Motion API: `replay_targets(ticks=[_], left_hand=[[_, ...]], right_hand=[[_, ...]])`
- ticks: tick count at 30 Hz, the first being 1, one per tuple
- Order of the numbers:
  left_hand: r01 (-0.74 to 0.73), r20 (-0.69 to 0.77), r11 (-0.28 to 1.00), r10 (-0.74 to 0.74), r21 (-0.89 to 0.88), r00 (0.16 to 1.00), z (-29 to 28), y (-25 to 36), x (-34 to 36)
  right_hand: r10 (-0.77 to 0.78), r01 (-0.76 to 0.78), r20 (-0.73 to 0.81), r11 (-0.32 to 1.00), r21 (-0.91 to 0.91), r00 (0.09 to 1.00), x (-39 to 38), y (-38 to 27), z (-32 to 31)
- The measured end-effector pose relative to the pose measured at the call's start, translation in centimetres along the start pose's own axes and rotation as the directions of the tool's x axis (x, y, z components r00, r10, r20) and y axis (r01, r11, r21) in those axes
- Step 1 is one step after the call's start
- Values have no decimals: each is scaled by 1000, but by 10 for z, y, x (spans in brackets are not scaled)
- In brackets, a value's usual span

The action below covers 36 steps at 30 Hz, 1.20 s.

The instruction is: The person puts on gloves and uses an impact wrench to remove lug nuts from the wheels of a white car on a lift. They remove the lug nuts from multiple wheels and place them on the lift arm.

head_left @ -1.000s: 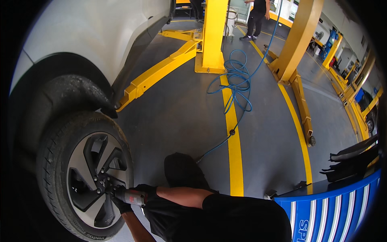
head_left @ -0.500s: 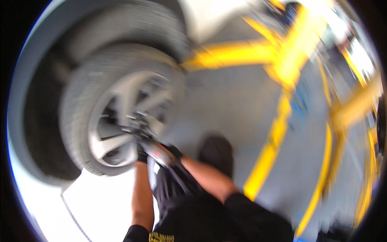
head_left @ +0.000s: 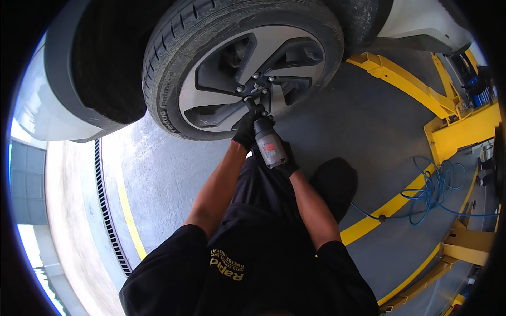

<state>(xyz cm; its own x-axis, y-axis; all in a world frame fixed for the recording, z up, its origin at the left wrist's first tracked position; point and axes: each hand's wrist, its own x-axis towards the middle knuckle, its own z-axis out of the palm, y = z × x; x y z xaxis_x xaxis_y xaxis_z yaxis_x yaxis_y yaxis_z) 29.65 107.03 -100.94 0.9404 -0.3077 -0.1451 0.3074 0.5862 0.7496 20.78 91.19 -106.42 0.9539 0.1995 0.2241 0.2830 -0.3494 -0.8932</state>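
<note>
Honestly, your setup looked decent. The wheel [head_left: 255, 55] filled the upper middle of the frame, and the grey impact wrench [head_left: 269, 147] sat just below its hub, nose pointing up and a bit left toward the ring of lug nuts [head_left: 256, 76]. Its front end was right by the lower-left nuts, but I couldn't tell whether it was actually seated on one.

For doing this bit well, I'd say lining up was everything: tool axis square to the wheel face, nose pushed fully home before any trigger, steady pressure from behind. Tilted, it would probably have slipped or chewed a nut. Gloved fingertips near the front end seemed worth watching too, and so did the blue hose [head_left: 435, 184] coiled on the floor at right, since a snag could have tugged your aim off.

As for pose, both forearms angled inward from the lower part of the frame and met at the tool. Your black-gloved left hand [head_left: 244, 131] was up at the nose, looking curled in close around it. Your right hand [head_left: 289, 166] was bunched at the lower right of the body, most likely gripping the handle, though the wrench hid those fingers so I couldn't say for sure.
</note>
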Motion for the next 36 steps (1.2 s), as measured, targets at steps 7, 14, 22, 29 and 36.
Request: replay_targets(ticks=[7,14,22,29,36], left_hand=[[-42,-170,950,-12,-310,985,10,10,42],[-179,-131,973,199,147,971,-18,-12,-10],[-168,69,983,163,69,984,29,51,3],[70,376,851,155,-521,913,15,42,37],[-28,226,961,93,-276,970,-4,44,39]], right_hand=[[2,17,-88,977,214,996,-52,24,-19],[-547,423,-122,752,-505,828,-33,-37,-13],[-237,243,-207,970,6,949,14,-43,8],[-247,234,-210,968,-86,946,22,-31,27],[16,29,-143,953,303,990,14,-6,47]])
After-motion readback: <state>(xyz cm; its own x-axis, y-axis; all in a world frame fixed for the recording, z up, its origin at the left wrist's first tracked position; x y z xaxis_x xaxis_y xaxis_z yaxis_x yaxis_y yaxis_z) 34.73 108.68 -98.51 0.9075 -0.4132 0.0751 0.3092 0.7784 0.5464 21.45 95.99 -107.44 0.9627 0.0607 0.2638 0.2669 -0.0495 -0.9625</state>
